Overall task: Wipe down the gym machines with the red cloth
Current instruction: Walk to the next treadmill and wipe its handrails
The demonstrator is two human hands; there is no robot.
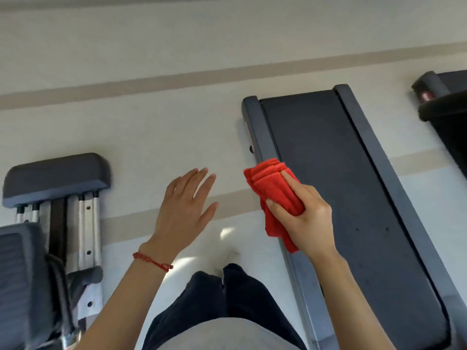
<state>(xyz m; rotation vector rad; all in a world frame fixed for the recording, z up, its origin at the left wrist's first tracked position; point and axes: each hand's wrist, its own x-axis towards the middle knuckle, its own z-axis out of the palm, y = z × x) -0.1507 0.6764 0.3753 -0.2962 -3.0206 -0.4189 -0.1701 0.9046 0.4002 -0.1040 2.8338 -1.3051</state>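
A: Where have we got the red cloth (275, 195) just now?

B: In our right hand (307, 218), folded into a thick pad of several layers. The fingers curl round its middle and the thumb presses on top, so that grip is clamped on the cloth. Its front end sits over the near side rail (261, 137) of the treadmill (353, 188), though we cannot tell whether it is pressing down or just above it.

A: And our left hand (184, 208)?

B: Fingers spread apart, holding nothing, hovering over the pale floor (151, 127) between the treadmill and the padded bench machine (56, 175) on the left.

A: How do we reckon the cloth will handle?

B: Light and soft, we judge, a plush weave that gives under the fingers. A loose tail droops below our palm, so it will flop and unfold if we slacken. Nothing fragile about it, and it should drag rather than slip on the rail.

A: So where should we hold it?

B: Across the middle of the folded stack, as now, with the flat face turned down to the rail and the belt (328, 157)
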